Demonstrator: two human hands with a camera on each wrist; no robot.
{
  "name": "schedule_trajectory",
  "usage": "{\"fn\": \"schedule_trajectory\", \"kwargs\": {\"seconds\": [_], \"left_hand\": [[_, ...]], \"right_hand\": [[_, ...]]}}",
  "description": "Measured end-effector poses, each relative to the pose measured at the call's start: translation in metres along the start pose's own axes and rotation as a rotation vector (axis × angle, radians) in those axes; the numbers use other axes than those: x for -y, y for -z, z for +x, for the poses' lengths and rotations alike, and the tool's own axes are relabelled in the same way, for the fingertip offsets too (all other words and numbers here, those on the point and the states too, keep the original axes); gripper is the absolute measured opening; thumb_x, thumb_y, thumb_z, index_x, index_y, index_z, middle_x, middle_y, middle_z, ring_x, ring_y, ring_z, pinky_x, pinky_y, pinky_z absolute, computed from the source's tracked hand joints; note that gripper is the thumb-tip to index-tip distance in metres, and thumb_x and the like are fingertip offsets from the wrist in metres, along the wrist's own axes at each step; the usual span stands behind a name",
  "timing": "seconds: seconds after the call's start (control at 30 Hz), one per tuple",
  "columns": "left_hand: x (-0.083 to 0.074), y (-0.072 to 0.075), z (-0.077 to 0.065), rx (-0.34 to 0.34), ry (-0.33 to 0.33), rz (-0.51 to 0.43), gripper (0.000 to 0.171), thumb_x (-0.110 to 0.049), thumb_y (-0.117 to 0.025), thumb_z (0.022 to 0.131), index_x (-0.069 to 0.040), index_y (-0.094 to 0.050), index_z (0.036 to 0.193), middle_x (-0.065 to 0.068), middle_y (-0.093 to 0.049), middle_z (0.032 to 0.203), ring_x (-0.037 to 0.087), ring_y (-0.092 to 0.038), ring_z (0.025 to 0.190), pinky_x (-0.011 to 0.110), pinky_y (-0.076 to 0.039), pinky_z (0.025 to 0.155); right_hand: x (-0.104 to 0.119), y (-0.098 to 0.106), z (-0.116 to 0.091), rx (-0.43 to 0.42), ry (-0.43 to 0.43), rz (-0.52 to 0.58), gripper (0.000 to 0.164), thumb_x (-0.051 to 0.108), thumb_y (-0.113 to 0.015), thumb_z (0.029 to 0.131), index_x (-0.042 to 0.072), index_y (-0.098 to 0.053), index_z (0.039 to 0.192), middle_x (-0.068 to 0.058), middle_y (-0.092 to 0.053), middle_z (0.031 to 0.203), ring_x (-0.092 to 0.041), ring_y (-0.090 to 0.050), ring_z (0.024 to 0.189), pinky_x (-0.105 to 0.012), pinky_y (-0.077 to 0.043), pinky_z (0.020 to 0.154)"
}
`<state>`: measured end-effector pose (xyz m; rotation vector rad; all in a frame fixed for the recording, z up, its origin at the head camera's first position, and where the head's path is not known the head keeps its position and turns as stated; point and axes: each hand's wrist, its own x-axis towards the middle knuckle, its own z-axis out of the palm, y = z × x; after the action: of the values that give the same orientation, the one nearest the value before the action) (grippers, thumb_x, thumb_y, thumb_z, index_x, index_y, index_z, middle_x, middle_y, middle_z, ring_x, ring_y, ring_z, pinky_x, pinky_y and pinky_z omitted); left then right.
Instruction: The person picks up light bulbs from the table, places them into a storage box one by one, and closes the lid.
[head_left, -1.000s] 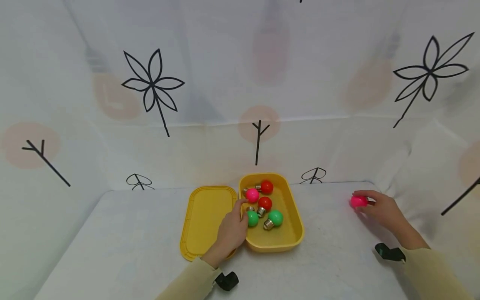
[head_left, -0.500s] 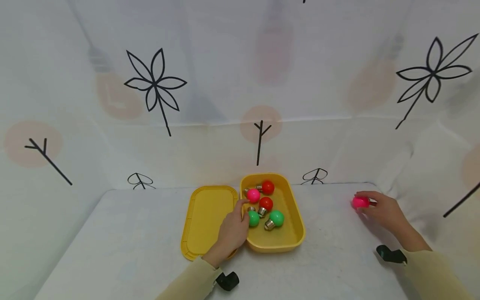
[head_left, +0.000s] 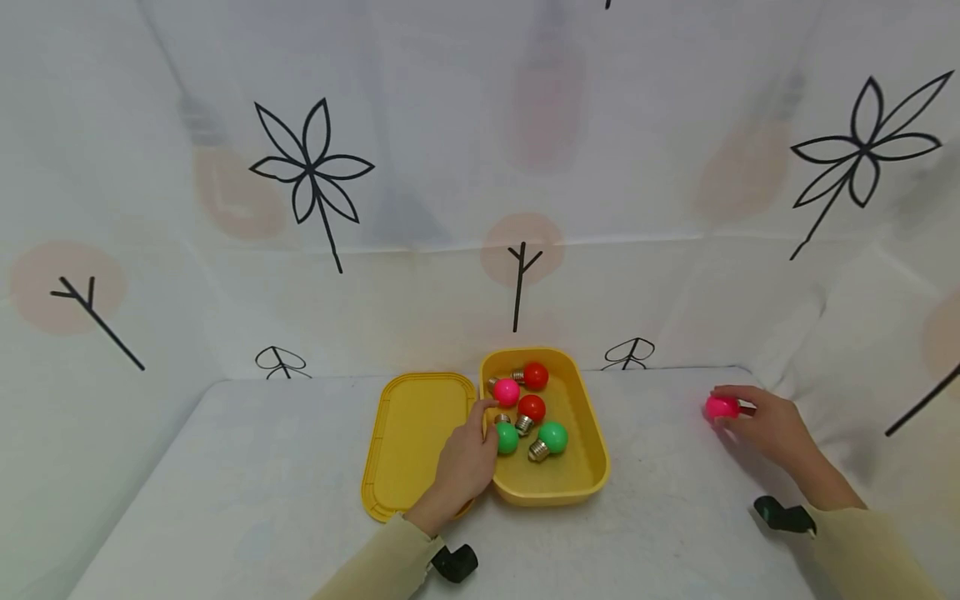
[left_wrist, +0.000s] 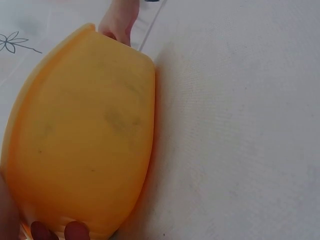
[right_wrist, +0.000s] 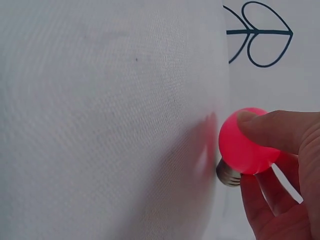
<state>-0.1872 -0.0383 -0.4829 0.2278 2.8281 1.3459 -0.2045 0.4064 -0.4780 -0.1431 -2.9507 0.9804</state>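
Observation:
At the left wall of a yellow plastic box (head_left: 596, 450), my left hand (head_left: 465, 457) grips the rim. Its fingertips (left_wrist: 76, 231) show against the box's outer side in the left wrist view. Inside the box lie two red bulbs, a pink bulb (head_left: 506, 392) and two green bulbs, one green bulb (head_left: 552, 436) fully visible and the other partly behind my left hand. Far to the right, my right hand (head_left: 772, 421) pinches a pink light bulb (right_wrist: 248, 142) by its round globe. Its metal screw base (right_wrist: 228, 174) points toward the white cloth, very near or touching it.
A flat yellow lid (head_left: 416, 433) lies on the white cloth left of the box, partly under my left forearm. Behind rises a white cloth backdrop (head_left: 420, 308) with printed flowers and twigs. A black wrist camera (head_left: 456, 563) sits at my left cuff.
Both hands keep their holds, and the box stays in place. The pink bulb in my right hand has hardly moved; the view has shifted very slightly.

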Motion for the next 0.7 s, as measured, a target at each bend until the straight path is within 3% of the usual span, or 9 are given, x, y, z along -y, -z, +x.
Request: {"fn": "schedule_trajectory", "kwargs": {"seconds": [0.7], "left_hand": [[-0.001, 0.001, 0.000, -0.003, -0.003, -0.010, 0.036, -0.021, -0.046, 0.104, -0.016, -0.047, 0.140, 0.000, -0.044, 0.055, 0.017, -0.045, 0.043, 0.026, -0.034, 0.042]], "right_hand": [[0.012, -0.005, -0.006, -0.028, 0.058, -0.006, 0.052, 0.012, -0.071, 0.091, -0.003, -0.052, 0.137, -0.035, -0.043, 0.138, -0.059, -0.042, 0.118, -0.060, -0.052, 0.083]]}}
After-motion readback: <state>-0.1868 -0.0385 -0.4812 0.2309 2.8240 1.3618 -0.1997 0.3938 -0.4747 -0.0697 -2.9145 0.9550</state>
